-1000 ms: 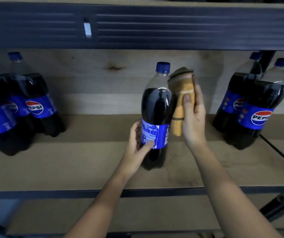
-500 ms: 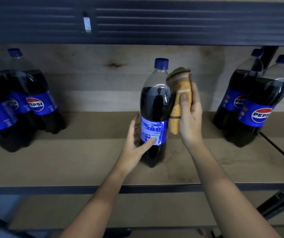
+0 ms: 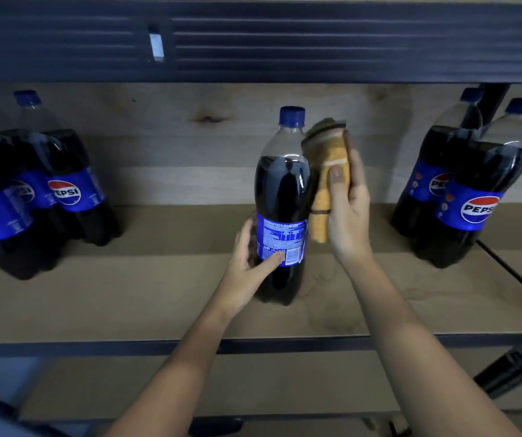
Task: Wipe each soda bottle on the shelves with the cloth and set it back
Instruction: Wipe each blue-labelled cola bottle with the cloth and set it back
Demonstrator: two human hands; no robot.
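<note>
Head view: left hand (image 3: 247, 263) loosely cups mid-shelf bottle (image 3: 281, 197), right hand (image 3: 346, 212) clamps folded cloth (image 3: 325, 181) against it; hard push could tip it off shelf (image 3: 127, 298) front edge.

**Blue, Brown and Yellow**

The tall plastic soda bottle (image 3: 281, 197) has a blue cap, dark brown soda and a blue label with white writing. The folded waffle cloth (image 3: 327, 181) is yellow with brown stripes. The wooden shelf (image 3: 158, 298) is tan.
</note>
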